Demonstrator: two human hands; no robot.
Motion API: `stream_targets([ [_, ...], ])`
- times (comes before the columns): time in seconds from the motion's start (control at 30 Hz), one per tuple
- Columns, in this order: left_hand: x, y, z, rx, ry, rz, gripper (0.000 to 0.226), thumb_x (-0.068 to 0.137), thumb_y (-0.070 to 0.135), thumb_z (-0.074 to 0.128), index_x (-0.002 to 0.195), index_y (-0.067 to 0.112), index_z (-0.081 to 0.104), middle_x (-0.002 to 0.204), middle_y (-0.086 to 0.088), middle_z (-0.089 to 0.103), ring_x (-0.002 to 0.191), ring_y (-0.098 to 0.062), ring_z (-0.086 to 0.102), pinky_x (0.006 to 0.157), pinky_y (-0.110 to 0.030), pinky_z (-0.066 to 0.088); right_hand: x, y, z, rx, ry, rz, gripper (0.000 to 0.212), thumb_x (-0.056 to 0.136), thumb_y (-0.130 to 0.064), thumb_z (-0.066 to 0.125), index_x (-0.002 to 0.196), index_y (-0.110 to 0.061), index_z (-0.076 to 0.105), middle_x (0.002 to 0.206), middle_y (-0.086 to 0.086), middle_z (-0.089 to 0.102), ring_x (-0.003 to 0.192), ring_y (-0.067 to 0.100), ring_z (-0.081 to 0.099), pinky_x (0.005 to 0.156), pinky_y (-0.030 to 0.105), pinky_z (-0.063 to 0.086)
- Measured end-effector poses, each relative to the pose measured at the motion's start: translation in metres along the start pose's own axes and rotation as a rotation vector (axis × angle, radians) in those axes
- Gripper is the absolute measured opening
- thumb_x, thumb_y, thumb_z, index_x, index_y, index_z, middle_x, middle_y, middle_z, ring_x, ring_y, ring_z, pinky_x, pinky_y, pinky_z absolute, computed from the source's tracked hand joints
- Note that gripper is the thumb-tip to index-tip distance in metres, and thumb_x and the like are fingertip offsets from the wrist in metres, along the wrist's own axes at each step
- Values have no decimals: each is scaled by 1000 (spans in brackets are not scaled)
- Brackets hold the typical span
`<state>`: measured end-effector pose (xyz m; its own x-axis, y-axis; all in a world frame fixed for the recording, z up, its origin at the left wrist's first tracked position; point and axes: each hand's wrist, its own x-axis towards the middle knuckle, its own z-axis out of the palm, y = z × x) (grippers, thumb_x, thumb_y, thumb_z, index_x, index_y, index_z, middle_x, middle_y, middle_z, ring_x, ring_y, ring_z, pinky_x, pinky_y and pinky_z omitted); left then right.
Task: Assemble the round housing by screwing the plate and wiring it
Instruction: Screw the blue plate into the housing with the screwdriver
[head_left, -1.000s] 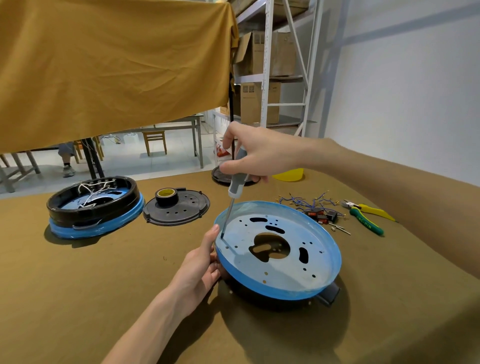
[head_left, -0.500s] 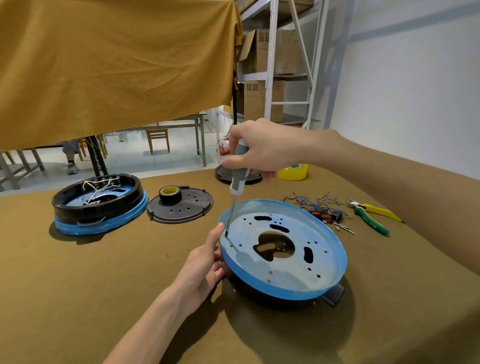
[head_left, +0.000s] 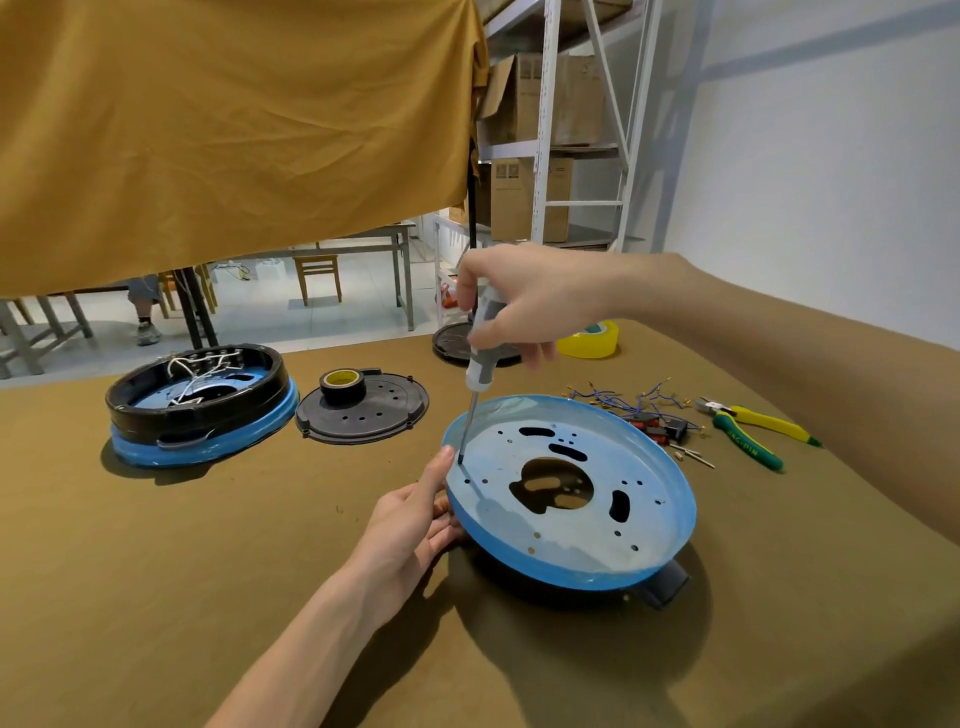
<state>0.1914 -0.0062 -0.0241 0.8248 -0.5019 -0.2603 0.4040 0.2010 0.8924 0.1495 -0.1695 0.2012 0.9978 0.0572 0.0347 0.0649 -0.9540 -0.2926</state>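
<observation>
Right hand clamped on screwdriver, tip at plate edge hole, left hand gripping housing rim; screwing looked underway, wiring undone.

You have a single wide-angle view, from the camera on your head, looking forward and down across the brown table. It sits close over the blue plate, both forearms reaching in from below and right, and still takes in the shelving behind.
</observation>
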Motion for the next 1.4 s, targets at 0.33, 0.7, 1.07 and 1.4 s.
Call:
stream_targets([
  [0.33,0,6,1,-56,87,-81,60,61,47,87,99,13,57,76,-9,78,78,-20,78,68,-34,65,10,2,1,-54,49,-16,26,99,-34,66,112,-16,53,73,6,74,51,18,71,44,25,54],
  [0.7,-3,8,-4,-113,151,-192,67,57,36,95,109,8,63,90,-21,78,82,-31,78,70,-40,65,9,6,15,-83,78,-62,38,95,-44,70,104,-9,59,70,8,72,49,19,69,44,26,54],
  [1.07,-6,12,-2,-142,186,-216,68,59,33,96,108,8,56,105,-26,73,85,-33,78,73,-43,65,11,10,18,-63,91,-40,36,95,-44,69,102,-11,58,69,9,72,48,20,69,43,25,52],
  [1.4,-8,12,0,-135,205,-212,63,61,35,95,101,10,54,107,-25,72,79,-31,78,63,-40,64,2,4,27,23,153,-62,32,92,-34,74,100,-6,60,71,13,72,49,22,68,45,29,55],
])
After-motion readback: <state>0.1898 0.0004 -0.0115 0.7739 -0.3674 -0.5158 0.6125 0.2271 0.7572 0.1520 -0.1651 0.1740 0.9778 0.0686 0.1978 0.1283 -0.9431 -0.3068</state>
